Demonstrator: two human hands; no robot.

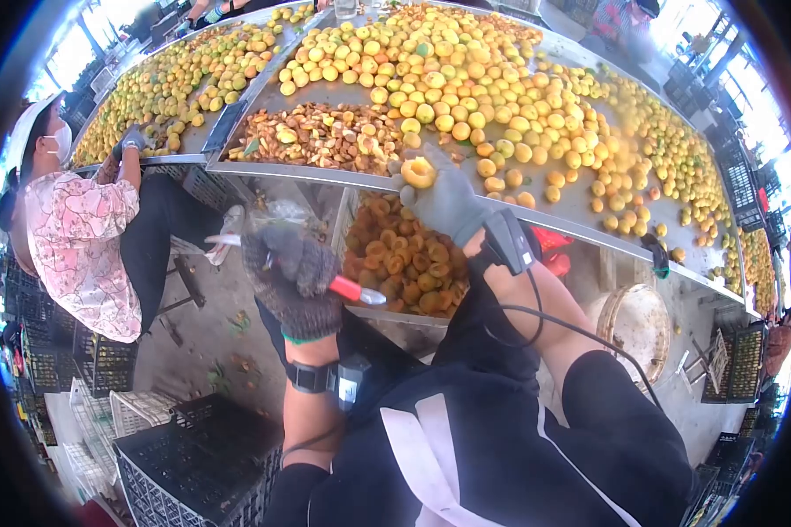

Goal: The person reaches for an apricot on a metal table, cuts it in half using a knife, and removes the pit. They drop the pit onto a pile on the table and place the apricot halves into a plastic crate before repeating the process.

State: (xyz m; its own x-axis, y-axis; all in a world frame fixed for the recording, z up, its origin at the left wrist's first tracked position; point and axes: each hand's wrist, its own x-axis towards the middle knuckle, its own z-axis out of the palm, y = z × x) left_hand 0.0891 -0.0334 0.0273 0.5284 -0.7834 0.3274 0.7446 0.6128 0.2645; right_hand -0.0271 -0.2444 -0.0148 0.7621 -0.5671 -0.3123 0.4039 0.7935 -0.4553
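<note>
My left hand (294, 268), in a dark grey knitted glove, is closed around a red-handled knife (347, 289). A pale, blurred blade end sticks out on its left side, and the handle's metal-coloured end points right. At the table's near edge, my right hand (448, 204), in a lighter grey glove, pinches a cut apricot (419, 172) with its orange inside showing. Just left of that hand lies a heap of apricot pits (321, 136) on the metal table (325, 173). Below the edge, a crate of apricot halves (404, 255) stands between my knees.
Whole apricots (501, 79) cover much of the table. A co-worker in a pink patterned shirt (83, 233) sits at the left, a gloved hand on the table. A black crate (202, 457) stands low left, and a white bucket (637, 325) stands on the right.
</note>
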